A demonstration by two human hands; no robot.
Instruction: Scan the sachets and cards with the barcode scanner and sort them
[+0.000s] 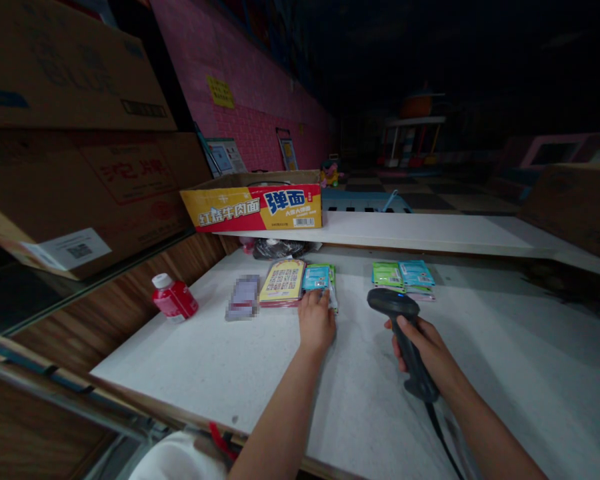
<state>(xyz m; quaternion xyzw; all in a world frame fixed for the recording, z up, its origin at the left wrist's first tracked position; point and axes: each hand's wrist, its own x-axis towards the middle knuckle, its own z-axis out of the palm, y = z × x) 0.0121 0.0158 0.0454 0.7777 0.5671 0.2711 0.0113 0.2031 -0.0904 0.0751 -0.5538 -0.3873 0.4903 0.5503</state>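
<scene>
My right hand (pixel 423 347) is wrapped round the grip of a dark barcode scanner (pixel 393 303), whose head points up and left above the white counter (pixel 220 373). A cable runs down from the handle. My left hand (pixel 317 320) reaches forward, its fingers stretched over the near edge of a blue packet (pixel 316 277) lying on other packets. Left of these lies a yellow printed booklet or pack (pixel 283 283). Beyond the scanner sit a green packet (pixel 386 273) and another blue packet (pixel 416 272), on top of others.
A red bottle with a white cap (pixel 173 299) stands at the left, near a blurred-out flat item (pixel 243 297). At the back, an open noodle carton (pixel 255 207) rests on a raised white shelf (pixel 420 230). Large cardboard boxes (pixel 105 193) are stacked at the left.
</scene>
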